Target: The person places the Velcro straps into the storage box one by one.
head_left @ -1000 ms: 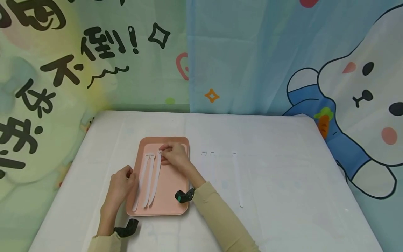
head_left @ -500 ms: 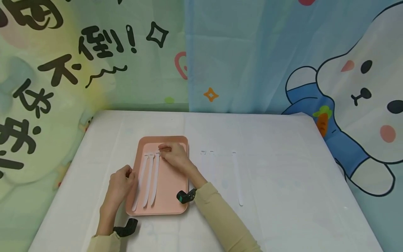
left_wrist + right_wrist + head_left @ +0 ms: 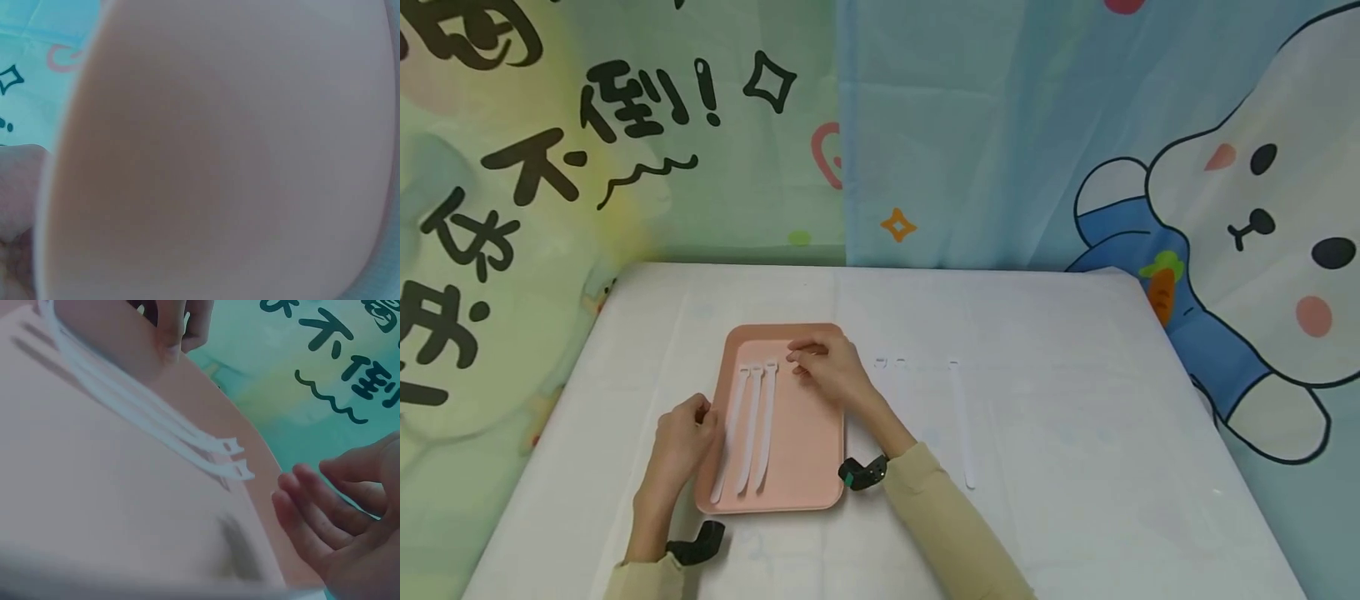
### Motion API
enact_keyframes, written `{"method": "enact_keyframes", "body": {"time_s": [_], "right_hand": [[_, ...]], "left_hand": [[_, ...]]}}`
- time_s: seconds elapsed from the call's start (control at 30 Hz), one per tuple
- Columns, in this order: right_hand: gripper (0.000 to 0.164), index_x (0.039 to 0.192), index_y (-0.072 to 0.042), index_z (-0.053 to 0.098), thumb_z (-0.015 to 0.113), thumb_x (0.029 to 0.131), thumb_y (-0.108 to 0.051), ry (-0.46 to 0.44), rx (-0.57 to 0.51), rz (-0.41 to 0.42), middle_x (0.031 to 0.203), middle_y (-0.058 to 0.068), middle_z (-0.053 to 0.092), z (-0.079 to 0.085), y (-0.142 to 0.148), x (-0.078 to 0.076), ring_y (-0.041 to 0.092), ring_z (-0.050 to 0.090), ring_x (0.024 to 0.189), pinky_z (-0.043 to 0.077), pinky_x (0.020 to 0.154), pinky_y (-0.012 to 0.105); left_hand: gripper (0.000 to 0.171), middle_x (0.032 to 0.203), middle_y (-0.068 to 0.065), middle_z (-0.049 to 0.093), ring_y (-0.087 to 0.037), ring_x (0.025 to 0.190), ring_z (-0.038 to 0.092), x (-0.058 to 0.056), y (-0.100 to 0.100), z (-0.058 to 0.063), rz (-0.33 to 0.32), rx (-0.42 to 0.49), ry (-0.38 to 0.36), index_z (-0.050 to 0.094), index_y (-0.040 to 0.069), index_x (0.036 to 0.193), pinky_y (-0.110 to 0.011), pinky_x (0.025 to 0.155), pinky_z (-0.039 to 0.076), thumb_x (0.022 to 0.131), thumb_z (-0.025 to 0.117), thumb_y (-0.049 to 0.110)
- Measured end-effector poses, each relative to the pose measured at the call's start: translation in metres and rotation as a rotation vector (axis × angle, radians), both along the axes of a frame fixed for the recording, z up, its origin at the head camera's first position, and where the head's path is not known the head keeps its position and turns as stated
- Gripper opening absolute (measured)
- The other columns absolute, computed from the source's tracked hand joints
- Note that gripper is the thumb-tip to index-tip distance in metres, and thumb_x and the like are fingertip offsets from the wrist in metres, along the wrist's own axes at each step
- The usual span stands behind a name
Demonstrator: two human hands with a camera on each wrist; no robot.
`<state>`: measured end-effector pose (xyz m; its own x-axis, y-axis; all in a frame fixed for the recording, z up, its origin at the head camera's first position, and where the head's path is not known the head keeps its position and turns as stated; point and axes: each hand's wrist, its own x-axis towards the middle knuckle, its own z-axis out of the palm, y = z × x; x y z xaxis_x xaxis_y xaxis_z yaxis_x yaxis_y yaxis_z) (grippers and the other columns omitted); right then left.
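Note:
Three slim white plastic strips (image 3: 765, 433), each with a small notched and holed end, lie side by side lengthwise in the pink tray (image 3: 808, 450). Those notched ends (image 3: 240, 470) show best in the right wrist view. At the tray's left side, my left hand (image 3: 679, 442) pinches the rim; part of it appears at the edge of the left wrist view, where the tray's surface fills most of the picture. Above the tray's far right part is my right hand (image 3: 833, 367), fingers loosely bent and nothing between them, just right of the strips' notched ends.
On the white tablecloth (image 3: 1075, 417) right of the tray lies another white strip (image 3: 962, 425), faint against the cloth. Two similar small notched ends (image 3: 891, 362) show nearer the tray. A printed curtain (image 3: 962, 125) hangs behind the table.
My right hand has let go of the rightmost strip and drawn off to the right. That strip now lies straighter beside the other two. My left hand stays at the rim.

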<state>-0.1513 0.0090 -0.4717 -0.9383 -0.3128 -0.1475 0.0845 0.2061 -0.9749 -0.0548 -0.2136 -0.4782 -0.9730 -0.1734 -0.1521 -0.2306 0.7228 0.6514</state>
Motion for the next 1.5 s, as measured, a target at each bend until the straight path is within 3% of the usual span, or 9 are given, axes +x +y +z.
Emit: {"method": "enact_keyframes", "body": {"time_s": [0.2,0.37,0.5,0.6,0.87,1.07,1.3,1.5], "right_hand": [[0.018,0.114,0.002,0.071,0.062,0.100,-0.005,0.046,-0.041,-0.055,0.101,0.018,0.076,-0.004,0.022,0.009,0.023,0.075,0.082,0.062,0.077,0.039],[0.022,0.117,0.006,0.068,0.064,0.100,-0.006,0.079,-0.091,-0.102,0.101,0.020,0.075,-0.009,0.043,0.012,0.024,0.073,0.080,0.061,0.074,0.034],[0.021,0.117,0.007,0.068,0.062,0.099,-0.003,0.061,-0.101,-0.171,0.104,0.024,0.073,-0.014,0.059,0.011,0.031,0.072,0.085,0.061,0.078,0.038],[0.021,0.117,0.007,0.069,0.060,0.100,0.000,0.071,-0.076,-0.214,0.107,0.024,0.073,-0.020,0.071,0.009,0.036,0.072,0.091,0.061,0.082,0.039],[0.024,0.117,0.003,0.071,0.055,0.099,0.005,0.124,-0.012,-0.318,0.115,0.020,0.072,-0.026,0.094,0.005,0.033,0.072,0.103,0.059,0.089,0.033],[0.026,0.114,-0.002,0.074,0.054,0.098,0.002,0.124,0.091,-0.396,0.112,0.016,0.075,-0.027,0.102,0.004,0.028,0.072,0.102,0.055,0.090,0.027],[0.027,0.121,-0.006,0.072,0.059,0.098,-0.003,0.104,0.183,-0.357,0.120,0.012,0.074,-0.030,0.104,0.005,0.026,0.070,0.112,0.051,0.100,0.041],[0.029,0.122,-0.008,0.072,0.059,0.097,-0.004,0.062,0.200,-0.328,0.121,0.011,0.073,-0.031,0.101,0.005,0.025,0.071,0.107,0.052,0.096,0.041]], "left_hand": [[0.013,0.066,-0.007,0.051,-0.018,0.059,0.047,0.001,0.000,0.001,-0.001,0.009,-0.011,0.056,-0.001,0.085,-0.029,0.050,0.035,0.096,0.053,0.004],[0.013,0.066,-0.007,0.050,-0.018,0.058,0.046,0.002,0.000,0.001,-0.003,0.011,-0.019,0.056,-0.001,0.085,-0.029,0.049,0.035,0.096,0.052,0.004],[0.013,0.066,-0.007,0.050,-0.018,0.058,0.046,0.002,0.000,0.001,-0.005,0.009,-0.020,0.055,0.000,0.085,-0.029,0.049,0.035,0.097,0.051,0.004],[0.014,0.065,-0.007,0.049,-0.018,0.058,0.046,0.001,0.000,0.000,-0.005,0.010,-0.021,0.055,0.000,0.085,-0.029,0.049,0.035,0.097,0.051,0.004],[0.014,0.065,-0.007,0.049,-0.018,0.057,0.046,0.002,-0.001,-0.001,-0.004,0.013,-0.026,0.055,0.000,0.085,-0.029,0.049,0.035,0.097,0.051,0.004],[0.014,0.065,-0.006,0.048,-0.017,0.057,0.045,0.002,-0.002,0.000,-0.003,0.013,-0.020,0.055,0.000,0.084,-0.029,0.049,0.034,0.097,0.051,0.004],[0.014,0.066,-0.006,0.049,-0.017,0.058,0.046,0.001,-0.001,0.001,-0.002,0.018,-0.026,0.055,-0.001,0.085,-0.029,0.049,0.034,0.098,0.052,0.004],[0.014,0.066,-0.007,0.049,-0.018,0.058,0.046,0.001,-0.001,0.001,-0.001,0.018,-0.023,0.055,-0.001,0.086,-0.028,0.049,0.034,0.098,0.052,0.004]]}}
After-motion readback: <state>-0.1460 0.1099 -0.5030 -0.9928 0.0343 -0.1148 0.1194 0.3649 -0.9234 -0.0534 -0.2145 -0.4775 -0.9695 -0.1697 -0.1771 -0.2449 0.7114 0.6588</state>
